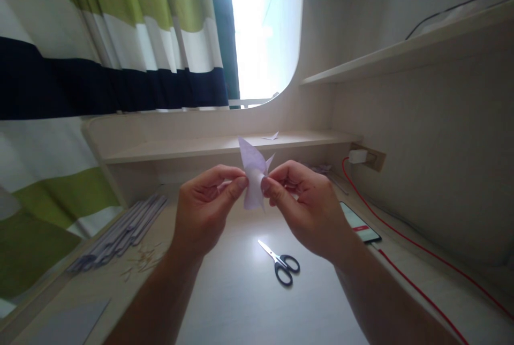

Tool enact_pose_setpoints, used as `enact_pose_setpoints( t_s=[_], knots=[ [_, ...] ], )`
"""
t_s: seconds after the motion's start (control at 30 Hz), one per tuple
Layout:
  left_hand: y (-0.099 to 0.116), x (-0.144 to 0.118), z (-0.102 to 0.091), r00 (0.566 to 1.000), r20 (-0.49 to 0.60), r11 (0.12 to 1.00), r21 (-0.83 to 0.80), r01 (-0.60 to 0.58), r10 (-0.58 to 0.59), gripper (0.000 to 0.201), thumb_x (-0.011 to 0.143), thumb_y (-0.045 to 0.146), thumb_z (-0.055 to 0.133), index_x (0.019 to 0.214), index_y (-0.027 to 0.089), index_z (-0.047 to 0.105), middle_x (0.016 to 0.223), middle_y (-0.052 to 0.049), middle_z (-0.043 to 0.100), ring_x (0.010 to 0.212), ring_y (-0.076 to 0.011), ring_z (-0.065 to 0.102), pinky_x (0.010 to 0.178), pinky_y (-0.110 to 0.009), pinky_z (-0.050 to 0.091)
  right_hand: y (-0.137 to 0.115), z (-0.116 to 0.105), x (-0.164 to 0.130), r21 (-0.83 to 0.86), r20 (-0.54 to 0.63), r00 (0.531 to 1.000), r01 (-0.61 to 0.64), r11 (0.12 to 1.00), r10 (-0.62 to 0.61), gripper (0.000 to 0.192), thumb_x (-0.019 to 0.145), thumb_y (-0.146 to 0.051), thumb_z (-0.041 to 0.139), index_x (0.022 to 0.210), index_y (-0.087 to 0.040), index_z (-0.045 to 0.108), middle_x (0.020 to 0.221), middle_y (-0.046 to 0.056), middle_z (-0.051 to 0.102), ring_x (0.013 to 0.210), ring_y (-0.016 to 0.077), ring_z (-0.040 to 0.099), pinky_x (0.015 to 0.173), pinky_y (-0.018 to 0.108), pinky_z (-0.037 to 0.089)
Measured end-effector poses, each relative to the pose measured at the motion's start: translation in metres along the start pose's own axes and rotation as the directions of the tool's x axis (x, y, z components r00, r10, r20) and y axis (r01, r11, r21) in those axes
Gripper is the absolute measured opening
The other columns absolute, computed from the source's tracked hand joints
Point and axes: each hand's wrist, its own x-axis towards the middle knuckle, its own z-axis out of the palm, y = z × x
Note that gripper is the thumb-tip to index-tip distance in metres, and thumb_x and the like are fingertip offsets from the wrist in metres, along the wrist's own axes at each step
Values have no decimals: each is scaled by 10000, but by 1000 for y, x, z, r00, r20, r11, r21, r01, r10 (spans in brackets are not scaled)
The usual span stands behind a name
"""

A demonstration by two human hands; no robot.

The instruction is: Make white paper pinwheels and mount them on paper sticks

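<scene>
A pale purple piece of folded paper (pixel 254 187) is held up over the desk, pointed flaps rising from its top. My left hand (pixel 209 208) pinches its left edge between thumb and fingers. On the opposite edge, the thumb and fingers of my right hand (pixel 307 208) are closed as well. The paper's far side is hidden from me. Below the hands, black-handled scissors (pixel 280 263) lie on the desk, blades slightly apart and pointing up and left.
Long folded paper strips (pixel 120 232) lie at the left beside scattered thin sticks (pixel 142 260). A sheet (pixel 70 323) is at the near left. On the right are a phone (pixel 360 223) and red cable (pixel 401 235). A small folded paper (pixel 271 136) rests on the shelf (pixel 193 148).
</scene>
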Motion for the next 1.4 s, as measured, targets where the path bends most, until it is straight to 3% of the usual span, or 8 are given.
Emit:
enact_pose_setpoints(
  t_s=[0.27, 0.47, 0.73, 0.93, 1.17, 1.4],
  knots=[
    [-1, 0, 1, 999, -26, 1000, -7, -22, 21, 111, 846, 187, 826, 930, 258, 839, 824, -9, 767, 756, -141, 680, 679, -233, 535, -1, -2, 0, -68, 54, 998, -8, 998, 11, 259, 1025, -308, 593, 806, -184, 657, 714, -5, 679, 640, 128, 607, 611, 265, 439],
    [-3, 0, -1, 999, -8, 999, -17, -42, 42, 134, 835, 180, 836, 948, 253, 841, 829, -8, 766, 757, -131, 678, 695, -223, 538, 1, 0, 2, 5, 19, 999, 26, 1000, -26, 129, 977, -264, 661, 886, -173, 675, 805, 9, 717, 717, 132, 648, 659, 250, 474],
    [-3, 3, 1, 999, -29, 999, 0, -45, 45, 111, 818, 218, 854, 921, 257, 847, 825, -14, 768, 768, -142, 672, 694, -229, 533, 3, -3, 3, -18, 54, 999, 3, 1000, -2, 281, 1031, -361, 584, 847, -172, 678, 712, -20, 662, 634, 111, 578, 600, 256, 409],
    [4, 1, 2, 999, -5, 993, 112, -46, 47, 113, 854, 193, 816, 932, 271, 838, 842, 3, 773, 766, -137, 679, 688, -228, 526, 6, -4, 6, -18, 76, 996, -45, 999, 46, 288, 1035, -364, 585, 843, -172, 682, 715, -15, 666, 642, 117, 578, 598, 262, 394],
    [4, -2, 0, 995, 24, 967, 235, -99, 96, 111, 865, 179, 798, 942, 258, 815, 900, 3, 782, 830, -148, 708, 808, -267, 556, 7, -3, 7, -53, 87, 994, -66, 996, 70, 354, 1052, -393, 554, 800, -174, 672, 695, -4, 671, 630, 125, 592, 592, 271, 383],
    [2, -3, 0, 992, 34, 957, 261, -128, 123, 115, 879, 182, 782, 970, 247, 808, 939, -16, 775, 850, -160, 709, 835, -300, 554, 7, -2, 6, -60, 80, 995, -49, 997, 54, 392, 1064, -390, 519, 748, -180, 620, 667, -18, 638, 603, 110, 565, 579, 267, 370]
  ],
)
